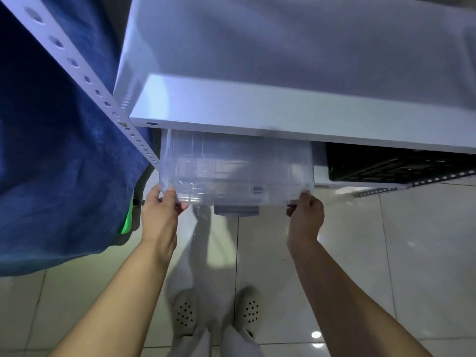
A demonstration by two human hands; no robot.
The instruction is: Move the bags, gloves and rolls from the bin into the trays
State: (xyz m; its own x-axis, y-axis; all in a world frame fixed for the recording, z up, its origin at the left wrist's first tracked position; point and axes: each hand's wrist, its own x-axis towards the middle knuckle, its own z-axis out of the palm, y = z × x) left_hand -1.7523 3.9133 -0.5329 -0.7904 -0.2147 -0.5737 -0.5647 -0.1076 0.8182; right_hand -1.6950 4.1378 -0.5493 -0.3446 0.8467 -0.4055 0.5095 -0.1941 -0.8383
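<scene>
Clear plastic bin half out from under the white shelf board, near edge jutting toward the person, far part hidden beneath the board. Left hand on the bin's near left corner, thumb on top of the rim and fingers curled under it, gripping. Right hand on the bin's near right corner, fingers wrapped over the edge, gripping too. Grey latch hanging at the middle of the bin's front wall, between the two hands. Inside the bin only faint moulded ribs and reflections visible through the plastic; contents impossible to tell. To the right of the bin, under the same board, a black crate with a slatted wall. To the left of the bin, a white perforated upright slanting up, and beyond it a blue cloth hanging down. Below the bin, pale glossy floor tiles and two perforated clogs, toes pointing at the bin.
</scene>
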